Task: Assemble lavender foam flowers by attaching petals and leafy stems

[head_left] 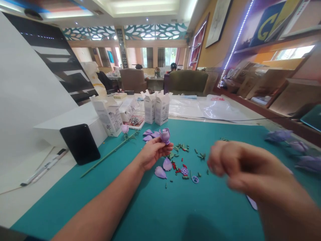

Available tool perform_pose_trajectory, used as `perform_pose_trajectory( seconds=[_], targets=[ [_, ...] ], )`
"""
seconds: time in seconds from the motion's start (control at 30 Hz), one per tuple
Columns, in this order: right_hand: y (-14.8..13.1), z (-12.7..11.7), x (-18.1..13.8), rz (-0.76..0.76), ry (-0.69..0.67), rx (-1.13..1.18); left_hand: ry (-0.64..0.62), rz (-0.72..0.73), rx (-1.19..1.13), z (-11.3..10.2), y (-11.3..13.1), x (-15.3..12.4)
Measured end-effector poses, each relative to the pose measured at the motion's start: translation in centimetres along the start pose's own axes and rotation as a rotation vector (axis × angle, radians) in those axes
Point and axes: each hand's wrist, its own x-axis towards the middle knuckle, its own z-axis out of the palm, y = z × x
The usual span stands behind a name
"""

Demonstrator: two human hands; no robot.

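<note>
My left hand [154, 152] is closed around the base of a light purple toy rose bloom [165, 135], which stands upright above the green mat. Behind it lies a group of loose purple petals [147, 135], and two more petals [160, 172] rest just below the hand. My right hand [233, 164] is raised over the right side of the mat, smeared by motion. Its fingers look curled, but whether they hold anything is not clear. Partly hidden under the right wrist is a pale purple piece [252, 203].
Small green and red parts [179, 167] and purple rings [195, 179] lie scattered mid-mat. A green-stemmed flower [107, 154] lies left, beside a black tablet-like slab [80, 144]. White boxes [162, 108] stand behind. Finished-looking purple flowers [298, 145] lie right. Two people sit far back.
</note>
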Motion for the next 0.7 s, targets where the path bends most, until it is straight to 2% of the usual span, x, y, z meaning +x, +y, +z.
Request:
perform_pose_trajectory(
  seconds=[0.07,0.13,0.17,0.3,0.43,0.57,0.7],
  targets=[
    [1.8,0.9,2.2,0.081,0.059,-0.083,0.006,0.003,0.011,0.0,0.0,0.0],
    [4.8,1.7,3.1,0.192,0.031,-0.276,0.02,0.005,0.021,0.1,0.1,0.0],
    [6.4,2.2,3.1,0.194,0.001,-0.361,0.028,0.006,0.025,0.1,0.1,0.0],
    [10.9,4.8,2.4,0.0,-0.141,-0.632,0.048,0.011,0.033,0.0,0.2,0.0],
    [11.9,6.7,2.0,-0.151,-0.224,-0.864,0.042,0.022,0.042,0.0,0.2,0.0],
    [12.2,7.6,2.0,-0.077,-0.272,-1.043,0.036,0.025,0.049,-0.1,0.1,0.0],
    [13.2,8.7,2.4,0.022,-0.203,-1.129,0.032,0.025,0.045,-0.1,0.0,0.1]
  ],
)
